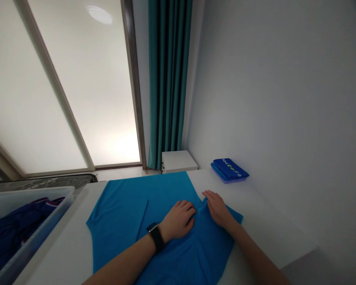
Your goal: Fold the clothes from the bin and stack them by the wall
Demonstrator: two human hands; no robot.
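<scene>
A bright blue garment [121,209] lies spread over a white table [269,221], its lower part running out of view at the bottom. My left hand [179,219], with a black watch on the wrist, rests palm down on the middle of the cloth, fingers curved and lying on the fabric. Just right of it, my right hand [216,208] lies on the garment's right edge near a sleeve, where the cloth is bunched. Its fingers are close together and point to the left; whether they pinch the fabric is hard to make out.
Folded blue clothes [230,170] are stacked at the table's back right, by the wall. A clear plastic bin [47,225] with dark blue clothes stands at the left. Behind the table are a white cabinet [179,160] and a green curtain [169,87].
</scene>
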